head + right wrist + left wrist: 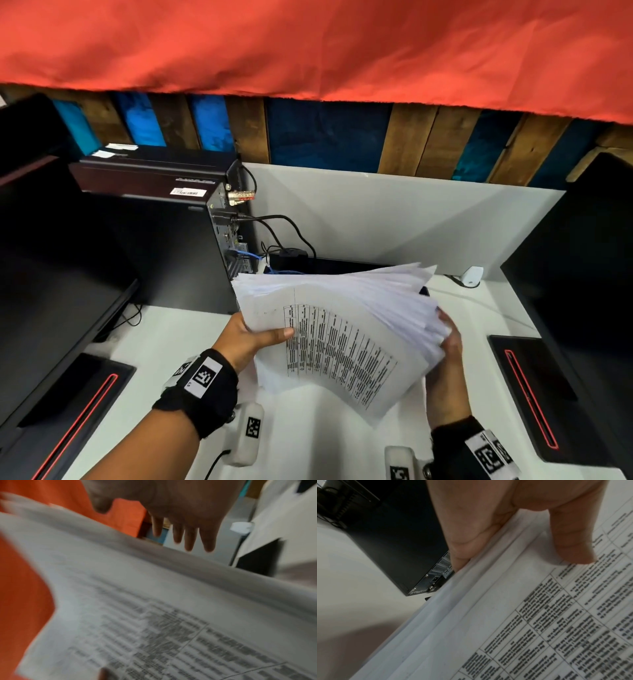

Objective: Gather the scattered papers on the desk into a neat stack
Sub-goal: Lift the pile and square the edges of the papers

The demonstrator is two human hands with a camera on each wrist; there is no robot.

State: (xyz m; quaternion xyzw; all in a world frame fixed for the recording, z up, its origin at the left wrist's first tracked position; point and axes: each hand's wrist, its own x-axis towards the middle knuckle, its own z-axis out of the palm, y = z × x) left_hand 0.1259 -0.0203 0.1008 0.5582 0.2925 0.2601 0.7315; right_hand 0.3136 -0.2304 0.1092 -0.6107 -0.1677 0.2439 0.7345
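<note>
- Left hand (247, 337) pinches the papers (346, 329), thumb on top, at frame centre.
- Right hand (445, 356) fingers (190, 539) straight, apart, against the papers' right edge above the worktop (325, 442).

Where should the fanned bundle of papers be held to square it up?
Probably by its two short ends, one from each side. The papers are lifted off the desk and splayed at the far right edge. The left hand already pinches the left end, thumb on top; the right hand lies flat against the fanned right end, where pressing inward would likely even the sheets.
</note>
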